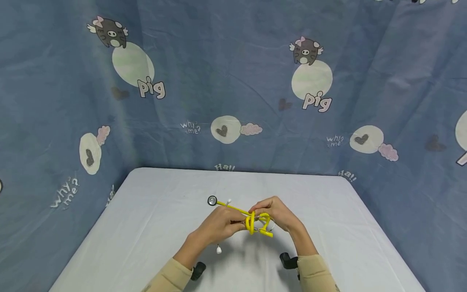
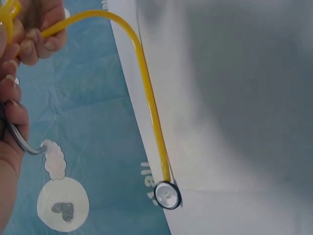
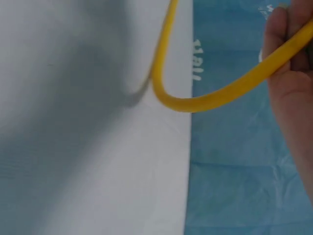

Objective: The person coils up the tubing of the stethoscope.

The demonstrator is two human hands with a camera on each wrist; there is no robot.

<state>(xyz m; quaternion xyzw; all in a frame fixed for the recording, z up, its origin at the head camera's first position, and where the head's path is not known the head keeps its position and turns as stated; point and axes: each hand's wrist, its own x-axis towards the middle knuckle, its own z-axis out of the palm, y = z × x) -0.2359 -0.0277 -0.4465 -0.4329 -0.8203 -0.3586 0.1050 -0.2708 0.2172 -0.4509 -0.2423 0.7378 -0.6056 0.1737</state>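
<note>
A yellow stethoscope (image 1: 252, 222) is held up over the table by both hands, its tubing looped around itself into a bundle. My left hand (image 1: 219, 225) grips it from the left, with a curved metal ear tube (image 2: 22, 142) passing through its fingers in the left wrist view. A white ear tip (image 1: 219, 250) pokes out below this hand. My right hand (image 1: 275, 211) pinches the yellow tubing (image 3: 230, 94) at the bundle's right side. The tubing runs out leftward to the round, dark-rimmed chest piece (image 2: 167, 195), beyond the left hand in the head view.
A white-covered table (image 1: 164, 190) lies beneath the hands. Behind it and along its sides hangs a blue printed curtain (image 1: 233, 81). Black wrist-worn devices (image 1: 288, 260) sit under both forearms, near the tan sleeves (image 1: 315, 271).
</note>
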